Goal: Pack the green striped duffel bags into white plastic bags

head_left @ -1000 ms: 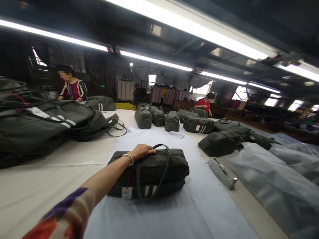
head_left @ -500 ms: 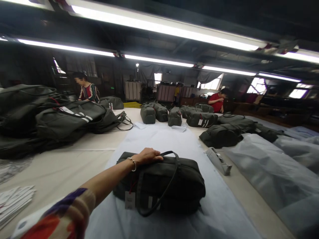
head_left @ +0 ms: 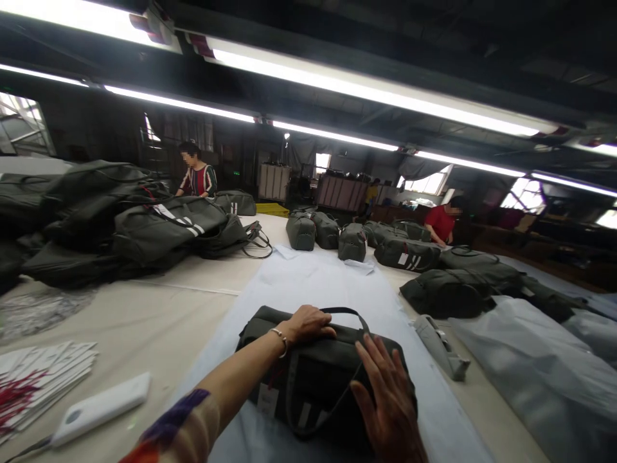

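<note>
Dark bag (head_left: 328, 366) sits right in front of me, lying lengthwise across the pale sheet (head_left: 318, 276) on the table (head_left: 193, 308). My L hand (head_left: 308, 323) is on top, left of ctr, fingers bent by the far handle (head_left: 344, 310); can't tell if they're clenched on strap/fabric or just pressing, b/c the knuckles hide it. My R hand (head_left: 385, 386) is spread, fingers apart, grasping nothing, over the bag's right end; looks like it touches, but contact's hidden.

Handling, my guess: soft fabric, so it'll give under fingers; boxy shape prob. means some stuffing. Likely light for its bulk. Matte skin, so decent grip, tho the base may slide on the sheet. Not fragile; worst case = creases or dents if squeezed.

Best hold: both handles tog., far one + near handle (head_left: 290, 392), which droops down the front; or a hand at each end, low, to keep it level. One handle alone would prob. tip it. Mind the white tag (head_left: 267, 400) on the front: thin, easily bent, so keep fingers off it.
</note>
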Available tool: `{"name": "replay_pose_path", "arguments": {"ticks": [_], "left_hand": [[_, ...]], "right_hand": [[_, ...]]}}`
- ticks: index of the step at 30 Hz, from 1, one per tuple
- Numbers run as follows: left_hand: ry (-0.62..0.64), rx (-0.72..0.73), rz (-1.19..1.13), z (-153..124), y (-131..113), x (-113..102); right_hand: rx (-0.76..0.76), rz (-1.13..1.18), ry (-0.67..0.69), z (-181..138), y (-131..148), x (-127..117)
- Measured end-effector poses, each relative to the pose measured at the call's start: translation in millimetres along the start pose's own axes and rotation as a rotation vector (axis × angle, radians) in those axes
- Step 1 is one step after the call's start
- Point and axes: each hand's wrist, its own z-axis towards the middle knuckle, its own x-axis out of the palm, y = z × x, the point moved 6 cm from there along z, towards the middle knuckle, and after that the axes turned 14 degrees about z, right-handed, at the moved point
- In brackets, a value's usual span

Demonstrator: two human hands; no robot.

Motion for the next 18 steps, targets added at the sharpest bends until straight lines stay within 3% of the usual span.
{"name": "replay_pose_path", "arguments": {"ticks": [2,4,8,13,16,18], "left_hand": [[-0.001,0.019,0.0,2,1,1],[0.006,0.037,-0.006,7,2,3],[0.014,0.021,-0.028,14,-2,1],[-0.063,-0.162,-0.062,-12,-19,11],[-0.185,-0.135,-0.024,-31,-26,33],[-0.28,-0.117,0.069,-38,-24,50]], "right_hand": [[-0.129,-0.115,0.028,38,4,20],[-0.121,-0.193,0.054,59,-11,34],[-0.038,-0.279,0.118,60,-41,43],[0.134,-0.149,0.331,71,-42,24],[0.256,-0.043,0.555,116,-43,3],[0.324,-0.017,0.683,167,-58,-9]]}}
